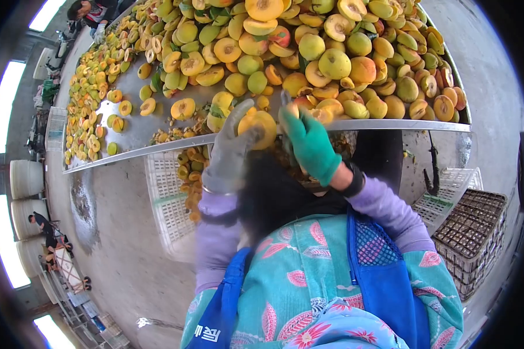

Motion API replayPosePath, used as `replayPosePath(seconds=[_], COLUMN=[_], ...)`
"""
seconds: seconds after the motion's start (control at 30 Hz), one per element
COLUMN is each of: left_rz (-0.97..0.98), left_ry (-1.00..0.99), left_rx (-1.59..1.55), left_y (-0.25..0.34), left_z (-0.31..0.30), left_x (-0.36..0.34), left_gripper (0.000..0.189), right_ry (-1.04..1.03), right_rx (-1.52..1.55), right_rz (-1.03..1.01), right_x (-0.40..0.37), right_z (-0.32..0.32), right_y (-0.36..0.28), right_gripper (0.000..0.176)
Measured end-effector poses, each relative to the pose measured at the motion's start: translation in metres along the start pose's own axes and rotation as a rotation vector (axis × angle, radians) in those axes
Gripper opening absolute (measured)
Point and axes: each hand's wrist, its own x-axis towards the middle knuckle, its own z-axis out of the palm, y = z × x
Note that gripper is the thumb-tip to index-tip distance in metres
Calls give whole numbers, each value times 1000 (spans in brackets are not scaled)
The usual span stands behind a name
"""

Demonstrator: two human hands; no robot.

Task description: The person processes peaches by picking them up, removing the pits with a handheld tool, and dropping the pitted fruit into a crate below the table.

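Note:
My left hand (230,152), in a grey glove, grips a yellow-orange peach (261,127) at the near edge of the metal table (128,129). My right hand (310,144), in a green glove, is closed around a small grey metal tool (285,99) whose tip sticks up beside the peach. The two hands almost touch over the table's rim. A large heap of whole and halved peaches (332,58) lies on the table just beyond them.
A white plastic crate (167,203) with peach pieces stands under the table edge on the left. A white crate (448,195) and a dark crate (474,232) sit on the floor at right. Other people (87,10) work at the table's far end.

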Motion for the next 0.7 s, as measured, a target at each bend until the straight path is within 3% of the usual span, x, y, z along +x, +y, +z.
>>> replayPosePath(seconds=[0.03,0.07,0.1,0.17,0.23,0.27,0.3,0.37,0.4,0.47,0.5,0.53,0.63,0.67,0.7], left_rz=[55,10,-39,-124,-93,-77,-105,90,124,126,95,134,293,377,349], left_ry=[20,9,-2,68,4,-27,159,227,240,251,246,269,328,345,348], left_rx=[-12,-223,-438,-750,-706,-680,-599,-204,-171,-268,-398,-313,-90,-36,-220], left_y=[-4,-4,1,2,-8,-11,-11,-15,-13,-4,0,-2,-18,-23,-22], left_z=[2,6,13,25,24,24,31,32,34,41,44,44,44,46,53], left_x=[2,2,0,-3,0,0,0,1,1,-1,-1,0,7,9,9], left_gripper=[47,46,44,36,32,30,23,20,19,17,17,17,18,18,18], right_ry=[-34,-68,-50,-32,-29,-49,-67,-84,-84,-87,-88,-88,-28,-95,-161], right_rx=[-98,-200,-324,-621,-912,-882,-851,-766,-711,-694,-734,-775,-133,-85,-35], right_rz=[-34,-61,-169,-390,-664,-622,-579,-458,-380,-397,-493,-590,-140,81,301], right_x=[-16,-30,-35,-34,-32,-32,-32,-31,-29,-26,-23,-21,-17,-20,-27], right_z=[3,5,8,4,-4,-5,-5,-6,-6,-7,-9,-11,14,11,6], right_y=[-2,-2,18,44,37,33,30,29,30,31,31,31,37,32,-9], right_gripper=[43,42,19,19,32,30,29,27,26,29,32,35,45,47,48])
